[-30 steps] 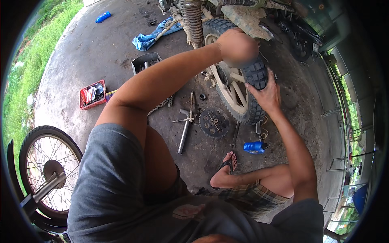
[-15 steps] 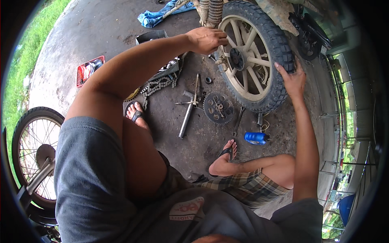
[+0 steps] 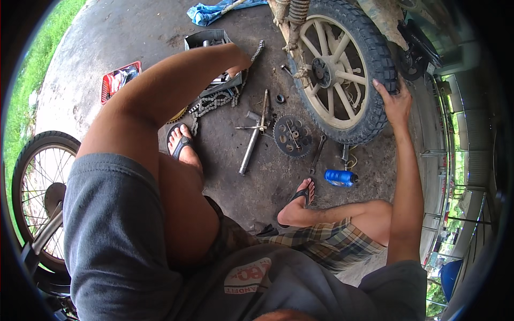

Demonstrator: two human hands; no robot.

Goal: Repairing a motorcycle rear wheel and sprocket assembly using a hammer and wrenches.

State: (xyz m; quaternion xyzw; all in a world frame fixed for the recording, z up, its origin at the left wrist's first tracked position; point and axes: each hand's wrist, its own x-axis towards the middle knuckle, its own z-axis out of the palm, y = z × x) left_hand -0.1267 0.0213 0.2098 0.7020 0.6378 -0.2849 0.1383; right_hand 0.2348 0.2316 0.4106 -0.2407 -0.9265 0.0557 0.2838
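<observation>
My right hand grips the knobby tire of a motorcycle wheel, thumb on the near side and fingers around the tread. The wheel has a cream spoked rim and stands upright beside a coil shock absorber. My left hand is bent down at a grey toolbox holding metal tools; its fingers are mostly hidden, and I cannot see what they touch. A drive chain is draped by the box's near side.
On the floor lie a dark sprocket, a T-shaped metal tool, a wrench, a black ring and a blue bottle. A red basket and a spoked wheel are at left. My feet flank the parts.
My left hand has moved away from the wheel's hub and shock absorber, leftward and down to the toolbox. My right hand stays on the tire. The view has shifted slightly.
</observation>
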